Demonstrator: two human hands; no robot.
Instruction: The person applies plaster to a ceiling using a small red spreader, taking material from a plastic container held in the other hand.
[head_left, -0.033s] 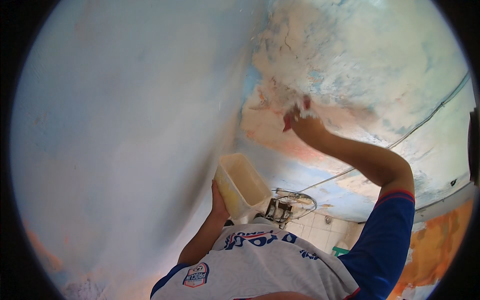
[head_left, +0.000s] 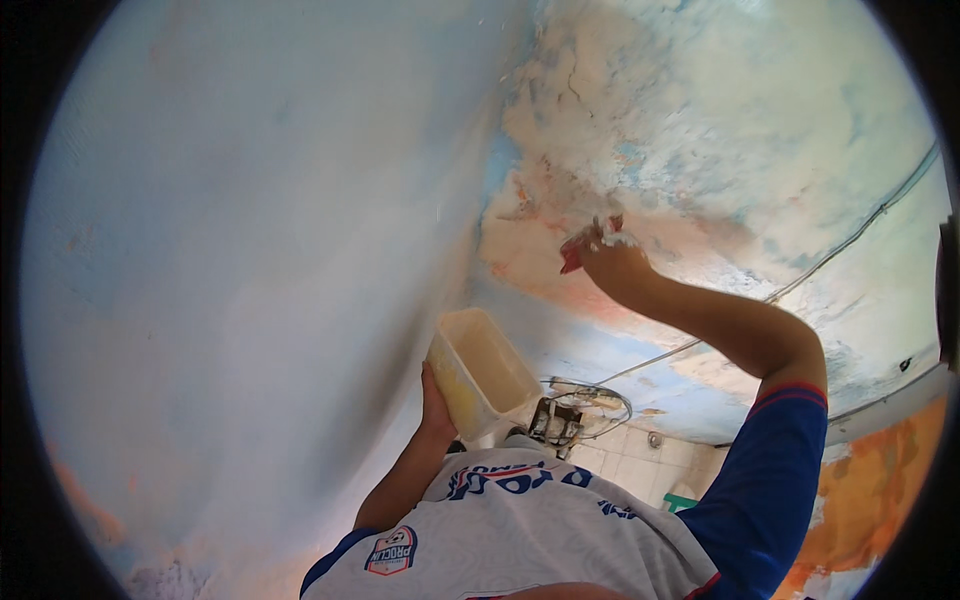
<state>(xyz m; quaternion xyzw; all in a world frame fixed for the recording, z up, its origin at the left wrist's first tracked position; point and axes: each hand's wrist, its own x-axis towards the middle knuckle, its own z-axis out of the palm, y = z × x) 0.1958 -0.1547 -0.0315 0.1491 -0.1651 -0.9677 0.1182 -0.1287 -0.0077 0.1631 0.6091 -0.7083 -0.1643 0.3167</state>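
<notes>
Left hand (head_left: 436,398) at lower centre closed around a pale rectangular plastic tub (head_left: 480,372), contents not discernible, right hand (head_left: 614,264) right of centre clenched on a red-handled scraper (head_left: 590,243) pressed to the peeling patched wall (head_left: 700,130)

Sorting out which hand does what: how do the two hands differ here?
The right hand is raised against the peeling wall, gripping a red-handled tool. The left hand sits lower, near the chest, cupping a pale tub from below. Both are bare and full.
</notes>
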